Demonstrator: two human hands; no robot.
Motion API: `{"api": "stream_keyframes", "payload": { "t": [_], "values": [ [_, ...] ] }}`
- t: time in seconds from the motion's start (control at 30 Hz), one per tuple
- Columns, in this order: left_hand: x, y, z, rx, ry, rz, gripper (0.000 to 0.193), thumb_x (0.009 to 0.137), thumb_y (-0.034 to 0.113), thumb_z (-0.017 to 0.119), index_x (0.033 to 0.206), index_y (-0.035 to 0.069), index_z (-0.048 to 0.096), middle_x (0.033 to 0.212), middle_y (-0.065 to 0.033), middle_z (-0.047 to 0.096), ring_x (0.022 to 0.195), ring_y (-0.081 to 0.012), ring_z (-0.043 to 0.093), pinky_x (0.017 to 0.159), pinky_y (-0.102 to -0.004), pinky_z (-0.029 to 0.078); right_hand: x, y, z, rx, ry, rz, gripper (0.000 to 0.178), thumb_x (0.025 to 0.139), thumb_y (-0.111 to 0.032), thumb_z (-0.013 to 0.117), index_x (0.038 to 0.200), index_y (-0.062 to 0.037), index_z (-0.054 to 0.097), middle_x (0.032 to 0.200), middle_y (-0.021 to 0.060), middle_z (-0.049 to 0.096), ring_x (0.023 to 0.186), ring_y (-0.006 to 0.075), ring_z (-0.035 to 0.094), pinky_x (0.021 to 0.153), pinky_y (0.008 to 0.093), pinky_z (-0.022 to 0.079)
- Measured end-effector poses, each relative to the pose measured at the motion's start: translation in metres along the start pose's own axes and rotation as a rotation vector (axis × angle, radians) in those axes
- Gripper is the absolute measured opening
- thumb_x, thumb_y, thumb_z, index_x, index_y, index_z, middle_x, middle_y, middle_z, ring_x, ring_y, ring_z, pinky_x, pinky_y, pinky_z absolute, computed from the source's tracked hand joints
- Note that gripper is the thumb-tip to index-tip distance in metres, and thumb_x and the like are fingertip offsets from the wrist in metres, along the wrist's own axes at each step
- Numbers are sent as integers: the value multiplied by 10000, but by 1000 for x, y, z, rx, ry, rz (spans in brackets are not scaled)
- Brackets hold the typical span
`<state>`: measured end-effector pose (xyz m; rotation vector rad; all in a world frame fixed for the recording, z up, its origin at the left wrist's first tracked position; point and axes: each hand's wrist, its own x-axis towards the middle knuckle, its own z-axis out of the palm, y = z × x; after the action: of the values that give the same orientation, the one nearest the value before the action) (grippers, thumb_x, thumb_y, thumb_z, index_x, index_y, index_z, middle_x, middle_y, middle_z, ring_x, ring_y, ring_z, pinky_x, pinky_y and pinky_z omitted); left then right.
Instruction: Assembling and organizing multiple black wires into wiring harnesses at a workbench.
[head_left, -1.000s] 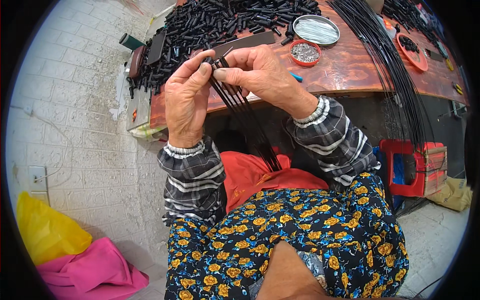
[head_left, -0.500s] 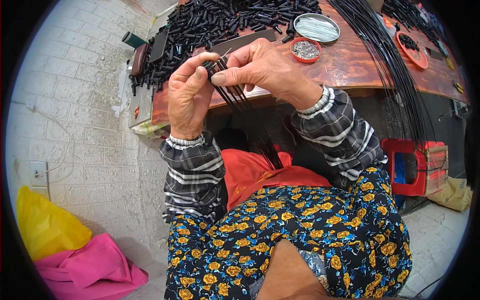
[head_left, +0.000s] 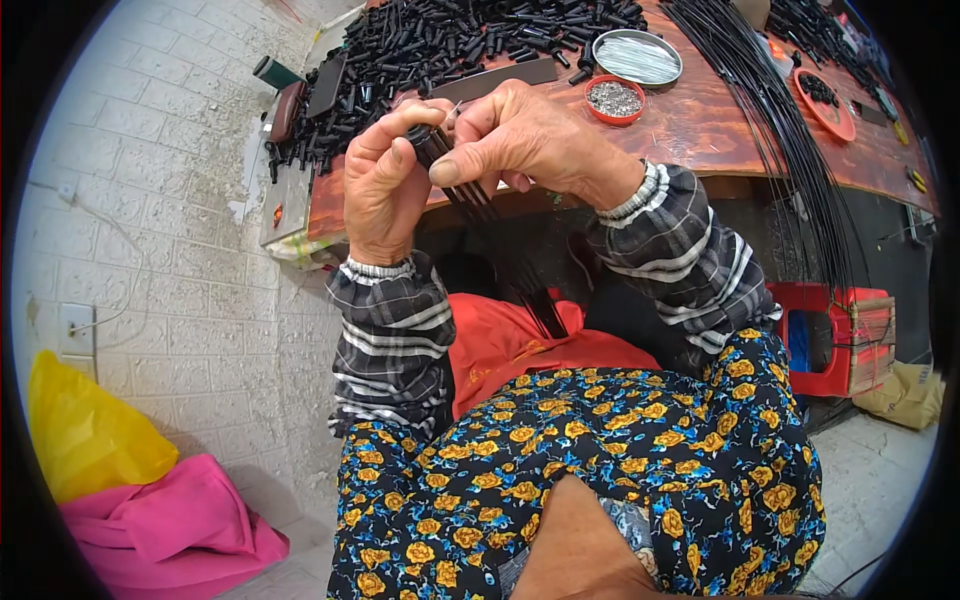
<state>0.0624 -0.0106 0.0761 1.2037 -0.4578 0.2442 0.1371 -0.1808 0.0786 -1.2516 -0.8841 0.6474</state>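
Raised over the table's near edge, my left hand (head_left: 385,185) is closed round the upper end of a bundle of thin black rods (head_left: 487,225), which look like umbrella ribs. A short black cylindrical fitting (head_left: 428,148) shows at their top, beside my left fingers. My right hand (head_left: 520,140) is closed too, its thumb pressed near the fitting and the rods. A thin pale wire end (head_left: 456,108) sticks up between the two hands; my fingers hide how it is held. The rods slope down toward my lap, their lower ends on a red cloth (head_left: 490,345).
The wooden table (head_left: 700,140) carries a heap of black tubular parts (head_left: 450,45), a tin of pale thin strips (head_left: 637,57), a red dish of small metal pieces (head_left: 613,100) and long black rods (head_left: 790,150) hanging over the edge. A red stool (head_left: 830,345) stands at right.
Both hands keep their hold at nearly the same spot. The fitting has turned or tipped, so more of its black side shows, and the rods have shifted slightly.
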Motion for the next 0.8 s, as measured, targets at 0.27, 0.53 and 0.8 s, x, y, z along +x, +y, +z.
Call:
{"api": "stream_keyframes", "payload": {
  "t": [0.27, 0.53, 0.8],
  "values": [
    [8, 5, -8, 288, -226, 183, 442, 856, 350, 658, 1085, -29, 656, 1123, -161, 602, 1139, -315, 495, 1009, -451, 351, 0, -2, -1, 123, -166, 30, 361, 743, -305, 794, 580, -63, 582, 511, 20, 553, 363, 38, 402, 341, 172, 263],
    [9, 1, -5, 84, -370, 183, 420, 862, 372, 640, 1134, 53, 665, 1050, -207, 670, 1336, -461, 297, 1082, -577, 201, 6, -3, 11, 218, -330, -25, 270, 779, -204, 729, 627, -14, 612, 559, 85, 613, 357, 61, 426, 327, 180, 260],
    [-5, 7, 12, 237, 117, 114, 295, 888, 115, 613, 1134, -46, 634, 1243, -201, 584, 1268, -272, 459, 1098, -375, 274, 2, -3, 0, 24, -157, -58, 293, 790, -290, 753, 783, -2, 696, 608, 28, 620, 482, 48, 518, 413, 189, 357]
  ]
}}
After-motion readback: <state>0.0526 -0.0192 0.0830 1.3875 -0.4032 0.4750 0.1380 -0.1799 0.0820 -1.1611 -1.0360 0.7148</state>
